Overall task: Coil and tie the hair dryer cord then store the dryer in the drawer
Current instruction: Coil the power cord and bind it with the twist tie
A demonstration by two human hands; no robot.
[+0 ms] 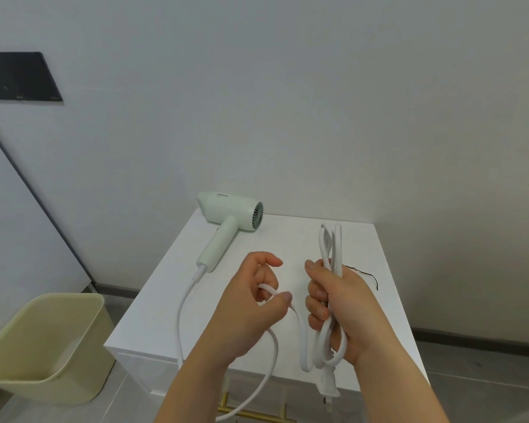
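A pale green hair dryer [231, 216] lies on its side at the back left of the white cabinet top [287, 239], handle pointing toward me. Its white cord [182, 312] runs from the handle over the front edge and loops back up. My left hand [254, 303] pinches a stretch of that cord between thumb and fingers. My right hand [339, 303] is closed around a bundle of several folded cord loops [330, 248] held upright. The plug [419, 386] dangles below that hand. A thin black tie [367, 274] lies on the top behind my right hand.
A brass drawer handle [254, 412] shows on the cabinet front below my arms. A pale yellow bin [43, 346] stands on the floor to the left. A white wall rises right behind the cabinet, with a black panel [22, 76] at the upper left.
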